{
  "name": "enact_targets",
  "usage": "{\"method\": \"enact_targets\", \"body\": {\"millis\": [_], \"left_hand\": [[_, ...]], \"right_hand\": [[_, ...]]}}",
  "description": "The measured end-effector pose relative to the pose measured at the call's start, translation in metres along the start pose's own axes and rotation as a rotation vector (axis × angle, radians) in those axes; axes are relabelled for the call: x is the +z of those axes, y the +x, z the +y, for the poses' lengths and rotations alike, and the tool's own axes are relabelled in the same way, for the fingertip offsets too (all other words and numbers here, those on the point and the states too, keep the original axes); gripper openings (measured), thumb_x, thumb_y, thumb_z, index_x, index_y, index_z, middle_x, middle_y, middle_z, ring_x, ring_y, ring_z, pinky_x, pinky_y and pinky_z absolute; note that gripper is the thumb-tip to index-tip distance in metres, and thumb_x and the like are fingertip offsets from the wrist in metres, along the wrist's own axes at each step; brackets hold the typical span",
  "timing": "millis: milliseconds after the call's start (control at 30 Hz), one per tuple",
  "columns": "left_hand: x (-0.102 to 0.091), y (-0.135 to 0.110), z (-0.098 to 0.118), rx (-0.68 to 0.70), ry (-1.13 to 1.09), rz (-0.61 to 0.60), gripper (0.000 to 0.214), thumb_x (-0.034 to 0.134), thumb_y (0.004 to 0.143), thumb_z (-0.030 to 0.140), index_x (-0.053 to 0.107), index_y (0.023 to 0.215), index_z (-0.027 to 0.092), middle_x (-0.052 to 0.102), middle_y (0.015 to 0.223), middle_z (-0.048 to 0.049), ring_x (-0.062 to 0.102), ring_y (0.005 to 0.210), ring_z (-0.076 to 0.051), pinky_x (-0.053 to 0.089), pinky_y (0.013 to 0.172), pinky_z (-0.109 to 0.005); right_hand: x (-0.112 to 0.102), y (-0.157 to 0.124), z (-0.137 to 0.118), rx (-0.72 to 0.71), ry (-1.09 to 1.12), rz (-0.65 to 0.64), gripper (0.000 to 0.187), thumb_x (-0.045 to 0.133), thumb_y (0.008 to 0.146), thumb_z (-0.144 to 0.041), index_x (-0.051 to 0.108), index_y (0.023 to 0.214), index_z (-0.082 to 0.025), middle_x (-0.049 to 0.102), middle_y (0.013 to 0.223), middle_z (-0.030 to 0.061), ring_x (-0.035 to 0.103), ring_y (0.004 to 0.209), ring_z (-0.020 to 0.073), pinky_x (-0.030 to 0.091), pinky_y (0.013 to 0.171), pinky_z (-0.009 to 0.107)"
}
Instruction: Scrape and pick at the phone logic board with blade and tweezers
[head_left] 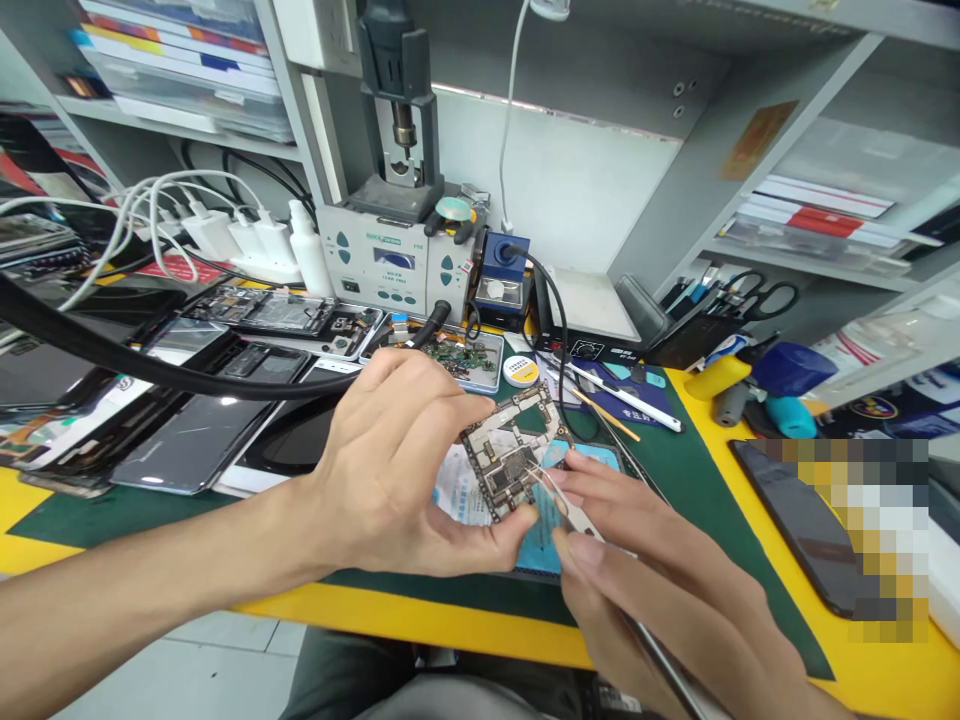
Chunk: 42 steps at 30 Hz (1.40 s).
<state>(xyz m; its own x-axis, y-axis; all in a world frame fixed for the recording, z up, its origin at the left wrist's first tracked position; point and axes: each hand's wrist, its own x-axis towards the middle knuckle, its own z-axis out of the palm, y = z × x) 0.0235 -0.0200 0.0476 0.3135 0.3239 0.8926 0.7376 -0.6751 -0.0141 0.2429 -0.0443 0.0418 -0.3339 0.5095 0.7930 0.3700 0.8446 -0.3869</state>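
Note:
My left hand (397,460) is closed on a phone circuit board (506,445), holding it tilted above the green mat (675,470) between thumb and fingers. My right hand (645,570) pinches metal tweezers (559,492), whose tips touch the chips near the middle of the board. Under the board lie a blue pad (541,540) and a white printed sheet (457,490).
Several opened phones (195,420) lie at left under a thick black hose (150,365). A rework station (390,255) and blue solder stand (499,280) sit behind, with a parts tray (472,360), solder paste tin (520,371), and tools (622,395). A dark phone (802,520) rests at right.

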Motion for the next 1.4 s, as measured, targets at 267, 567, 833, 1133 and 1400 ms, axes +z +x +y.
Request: {"method": "enact_targets", "body": {"millis": [267,567,833,1133,1400], "left_hand": [[-0.002,-0.001,0.001,0.004,0.006,-0.034,0.053,0.082,0.076,0.052,0.058,0.107,0.016,0.068,0.077,-0.0090,0.067,0.075,-0.030,0.057,0.069,-0.054],[-0.002,0.000,0.000,0.027,0.011,-0.041,0.053,0.083,0.076,0.050,0.059,0.106,0.012,0.068,0.078,-0.0126,0.070,0.075,-0.033,0.058,0.067,-0.054],[-0.002,-0.002,-0.004,0.093,0.027,-0.036,0.060,0.087,0.073,0.050,0.062,0.107,0.007,0.069,0.078,-0.0137,0.070,0.073,-0.031,0.060,0.070,-0.055],[0.000,0.000,-0.002,0.057,0.022,-0.033,0.057,0.084,0.074,0.052,0.062,0.104,0.009,0.069,0.078,-0.0123,0.069,0.073,-0.030,0.059,0.070,-0.054],[0.000,-0.001,0.002,-0.036,-0.002,-0.029,0.053,0.083,0.074,0.055,0.059,0.104,0.017,0.066,0.075,-0.0062,0.067,0.074,-0.029,0.055,0.068,-0.051]], "right_hand": [[-0.002,-0.008,0.002,-0.120,0.017,-0.022,0.036,0.066,0.087,0.011,0.073,0.113,-0.013,0.074,0.114,0.0104,0.078,0.112,0.0281,0.066,0.105,0.057],[-0.003,-0.009,0.006,-0.087,0.032,-0.033,0.036,0.066,0.085,0.012,0.072,0.111,-0.012,0.073,0.115,0.0101,0.077,0.114,0.0279,0.065,0.107,0.056],[-0.006,-0.015,0.003,0.020,0.064,-0.010,0.033,0.070,0.090,0.001,0.075,0.116,-0.019,0.076,0.118,0.0086,0.078,0.114,0.0311,0.064,0.107,0.059],[-0.003,0.008,0.005,-0.010,0.038,-0.057,0.026,0.090,0.084,-0.033,0.079,0.106,-0.031,0.081,0.113,0.0068,0.079,0.113,0.0366,0.069,0.097,0.059],[-0.009,0.004,0.002,-0.066,-0.002,-0.010,0.024,0.080,0.089,-0.013,0.076,0.109,-0.026,0.078,0.107,0.0060,0.081,0.109,0.0328,0.069,0.098,0.056]]}}
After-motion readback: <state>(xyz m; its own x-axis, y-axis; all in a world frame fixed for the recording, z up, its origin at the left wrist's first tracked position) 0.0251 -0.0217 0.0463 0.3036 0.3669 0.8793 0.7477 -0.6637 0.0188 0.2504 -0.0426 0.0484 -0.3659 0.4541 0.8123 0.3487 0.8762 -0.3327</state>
